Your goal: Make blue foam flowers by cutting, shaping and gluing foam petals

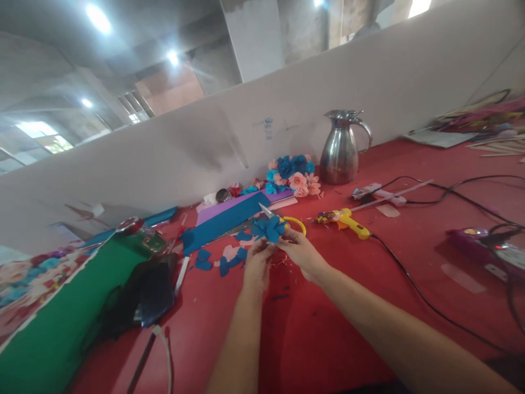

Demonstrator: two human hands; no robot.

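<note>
- The two bare hands meet over the red tabletop (303, 334), fingers bent and nearly closed; the left hand (258, 261) pinches the underside of a blue paper flower with loose, rounded petals (269, 230), and the right hand (302, 250) grips its right edge between thumb and fingers.
- The flower is held at the fingertips, raised above the tabletop.
- Left of the hands, a black, mesh-like bundle with a dark flat piece (158, 293) lies against a tall green panel (90, 295); the blur makes it hard to say what the bundle is.
- Just left of the left hand, cut blue paper petals (204, 261) are scattered with a few pale pink scraps (230, 252).
- Just beyond the flower, the silver blade and yellow loop handle of a pair of scissors (301, 222) show, partly hidden.
- To the right of the right hand lies a yellow hot-glue gun (353, 225) with a black cord; farther right is a purple power strip (471, 246) with a red light.
- Ahead and left of the hands, a long blue paper strip (225, 223) overlaps a purple sheet (219, 210).
- Past the yellow gun lies a second, pale pink glue gun (383, 194).
- Farther ahead, pink and blue paper flowers (298, 180) are bunched near a shiny steel jug (339, 153).
- Behind them stands a white partition (197, 137).
</note>
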